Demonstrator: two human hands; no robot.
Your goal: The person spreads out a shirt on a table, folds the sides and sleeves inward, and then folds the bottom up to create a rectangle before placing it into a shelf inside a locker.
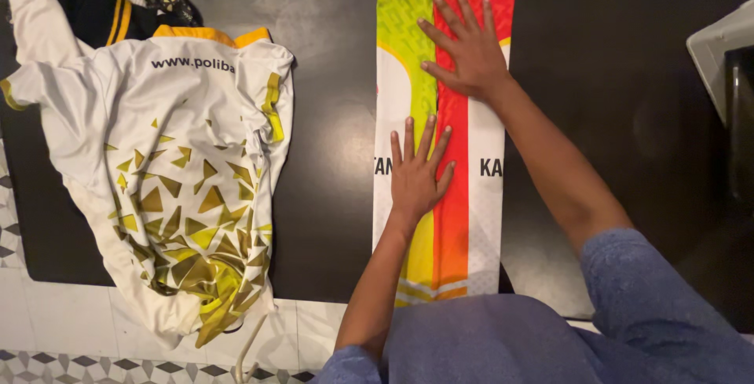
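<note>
Black and glossy, the worktop [330, 117] sits on white tile with grey diamond patterns along its far and near edges. At the left lies a loosely spread white jersey [173, 164] with yellow-gold triangle shards over its lower half, yellow trim at the collar and a line of dark print across the upper back; a dark garment [94, 7] with yellow stripes is bunched behind it. Near the middle lies a folded jersey [479, 219], a long narrow strip running from the far edge to the near one, striped green, yellow, orange and red between white side panels that carry dark letters. The left hand [418, 176] lies flat and open on its middle, fingers spread, holding nothing. The right hand [467, 50] presses flat and open farther up on the red and green part, gripping nothing either. The cloth looks thin, light, soft and rather slick, likely to slide on the glossy top; its folded long edges or ends seem the best hold. At the far right a pale grey bin edge [719, 46] shows.
</note>
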